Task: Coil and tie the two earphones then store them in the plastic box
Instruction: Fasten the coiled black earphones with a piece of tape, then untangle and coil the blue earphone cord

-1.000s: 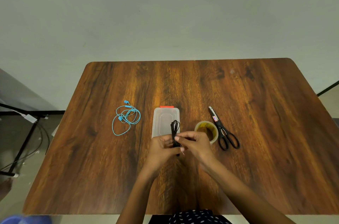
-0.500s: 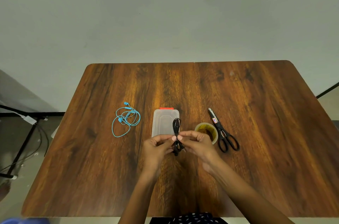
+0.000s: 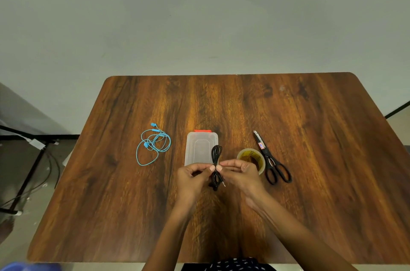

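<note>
Two earphones we count — the black earphone (image 3: pixel 216 159) pinched mid-coil between left hand (image 3: pixel 195 176) and right hand (image 3: pixel 240 174) above the table (image 3: pixel 310 115), the blue earphone (image 3: pixel 153 144) loose left of one plastic box (image 3: pixel 199 148) — plus one tape roll (image 3: pixel 251 157), one scissors (image 3: pixel 269 159).

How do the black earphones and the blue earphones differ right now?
The black earphones are gathered into a tight narrow bundle; the blue earphones sprawl in loose loops. The black ones are pinched between left hand and right hand; the blue ones lie untouched on the table. Both are wired.
</note>
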A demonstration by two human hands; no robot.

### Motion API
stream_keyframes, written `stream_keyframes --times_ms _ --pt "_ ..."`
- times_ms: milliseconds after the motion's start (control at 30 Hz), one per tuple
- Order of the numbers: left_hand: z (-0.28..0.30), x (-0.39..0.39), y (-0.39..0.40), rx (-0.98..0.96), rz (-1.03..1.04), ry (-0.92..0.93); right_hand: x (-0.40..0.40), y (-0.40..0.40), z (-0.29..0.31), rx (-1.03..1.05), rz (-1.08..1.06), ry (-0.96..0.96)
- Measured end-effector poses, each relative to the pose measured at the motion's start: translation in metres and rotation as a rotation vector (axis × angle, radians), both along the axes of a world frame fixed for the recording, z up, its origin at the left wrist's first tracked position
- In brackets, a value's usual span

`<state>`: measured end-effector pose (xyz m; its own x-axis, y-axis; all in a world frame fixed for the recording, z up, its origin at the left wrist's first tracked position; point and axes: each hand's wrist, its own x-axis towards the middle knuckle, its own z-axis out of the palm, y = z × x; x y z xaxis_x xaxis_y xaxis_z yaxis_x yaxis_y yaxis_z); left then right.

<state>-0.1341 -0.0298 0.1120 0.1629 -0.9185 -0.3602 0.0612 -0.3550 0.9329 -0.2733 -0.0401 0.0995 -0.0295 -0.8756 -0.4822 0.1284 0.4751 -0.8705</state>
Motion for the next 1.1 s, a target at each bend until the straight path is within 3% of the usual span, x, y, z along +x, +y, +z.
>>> stream_keyframes --times_ms 233,567,767,1100 --pt "-0.009 0.004 -0.002 -0.002 -0.008 -0.017 0.002 -0.004 -0.004 0.015 -0.013 0.033" --pt "-0.012 0.035 -0.005 -0.011 0.149 0.109 0.047 -0.022 -0.005 -0.020 0.021 0.063" --pt "-0.024 0.094 0.002 0.012 0.372 0.038 0.117 -0.040 -0.007 -0.073 0.173 0.134" --pt "-0.050 0.191 0.028 0.083 0.580 -0.115 0.251 -0.041 -0.071 -0.154 0.349 0.453"
